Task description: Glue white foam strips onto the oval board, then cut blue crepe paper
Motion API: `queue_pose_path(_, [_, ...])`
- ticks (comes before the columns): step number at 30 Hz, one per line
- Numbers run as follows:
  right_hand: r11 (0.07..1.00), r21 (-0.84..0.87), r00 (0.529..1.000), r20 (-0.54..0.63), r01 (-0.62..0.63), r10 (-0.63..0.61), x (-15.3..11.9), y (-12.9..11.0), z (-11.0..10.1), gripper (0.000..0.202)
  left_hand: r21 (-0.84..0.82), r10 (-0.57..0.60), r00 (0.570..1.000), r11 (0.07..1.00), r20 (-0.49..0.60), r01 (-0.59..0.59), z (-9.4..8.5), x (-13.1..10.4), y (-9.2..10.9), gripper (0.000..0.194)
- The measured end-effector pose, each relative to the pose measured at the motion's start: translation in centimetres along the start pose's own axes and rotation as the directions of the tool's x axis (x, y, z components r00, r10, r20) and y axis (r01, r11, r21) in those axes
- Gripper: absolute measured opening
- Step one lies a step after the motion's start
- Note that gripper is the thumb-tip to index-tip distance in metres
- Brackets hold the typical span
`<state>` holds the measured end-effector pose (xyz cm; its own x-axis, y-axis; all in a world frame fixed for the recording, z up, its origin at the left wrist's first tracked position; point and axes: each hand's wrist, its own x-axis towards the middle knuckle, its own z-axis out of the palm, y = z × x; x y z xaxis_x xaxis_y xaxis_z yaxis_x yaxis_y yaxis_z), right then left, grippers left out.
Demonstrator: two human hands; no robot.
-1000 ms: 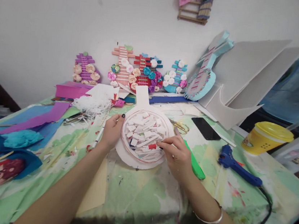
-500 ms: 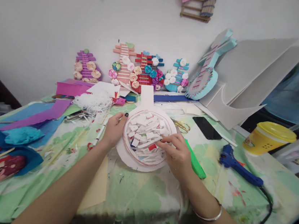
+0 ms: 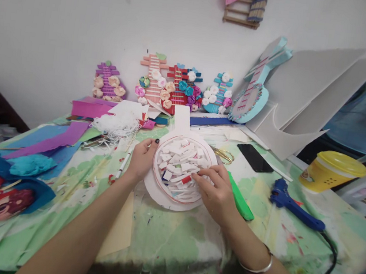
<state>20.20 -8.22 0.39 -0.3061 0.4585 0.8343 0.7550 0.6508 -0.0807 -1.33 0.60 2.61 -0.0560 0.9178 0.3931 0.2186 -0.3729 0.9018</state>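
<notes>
Clasping the left rim of a lute-shaped white board (image 3: 174,205) in the left hand (image 3: 142,161), with thumb laid over the edge and other fingers curled close beside it. Bending the right hand (image 3: 216,190) over the right side of the board, with fingertips drawn near together at the heap of white cut pieces (image 3: 175,158), just beside a red-faced piece (image 3: 186,180); cannot tell whether pinching anything there. Set near the middle of the front edge of the cloth-covered table (image 3: 183,239), round end toward that edge, neck (image 3: 181,118) pointing to the back edge, long axis running front to back with a slight lean left at the neck. Toward the right edge: a blue glue gun (image 3: 297,206), a yellow-lidded cup (image 3: 334,171), and, nearer the board, a black phone (image 3: 254,158) and gold-handled scissors (image 3: 225,156). Toward the left edge: tangled white string (image 3: 116,125) and crumpled turquoise paper (image 3: 32,165). Along the back edge: 5 small flower-trimmed lutes (image 3: 178,97) and 1 larger pale-blue lute (image 3: 260,104).
</notes>
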Motion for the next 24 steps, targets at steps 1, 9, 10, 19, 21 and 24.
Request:
queue_pose_path(1, [1.0, -0.011, 1.0, 0.0, 0.002, -0.002, 0.0, 0.0, 0.0, 0.025, 0.011, -0.002, 1.0, 1.0, -0.004, 0.002, 0.0, 0.0, 0.0, 0.035])
queue_pose_path(9, [0.991, 0.109, 0.996, 0.009, 0.083, -0.084, 0.3, -1.0, -0.3, 0.026, 0.097, 0.021, 1.0, 0.995, -0.016, -0.02, -0.1, -0.1, 0.1, 0.035])
queue_pose_path(10, [0.988, 0.127, 0.995, 0.019, 0.09, -0.093, 0.3, -1.1, -0.3, 0.025, 0.099, 0.026, 1.0, 0.995, -0.017, -0.025, -0.1, -0.1, 0.1, 0.035])
queue_pose_path(19, [0.991, 0.128, 0.996, 0.068, 0.045, -0.054, 0.3, -1.1, 0.1, 0.019, 0.057, 0.013, 1.0, 0.998, -0.001, -0.013, 0.2, -0.3, 0.5, 0.035])
queue_pose_path(21, [0.989, 0.143, 0.998, 0.058, 0.025, -0.034, 0.3, -1.2, 0.1, 0.019, 0.034, 0.003, 1.0, 0.999, 0.005, -0.003, 0.2, -0.4, 0.7, 0.035])
queue_pose_path(24, [0.984, 0.177, 0.999, 0.045, -0.002, -0.006, 0.2, -1.3, 0.1, 0.02, 0.004, -0.011, 1.0, 1.0, 0.016, 0.011, 0.2, -0.6, 1.0, 0.035])
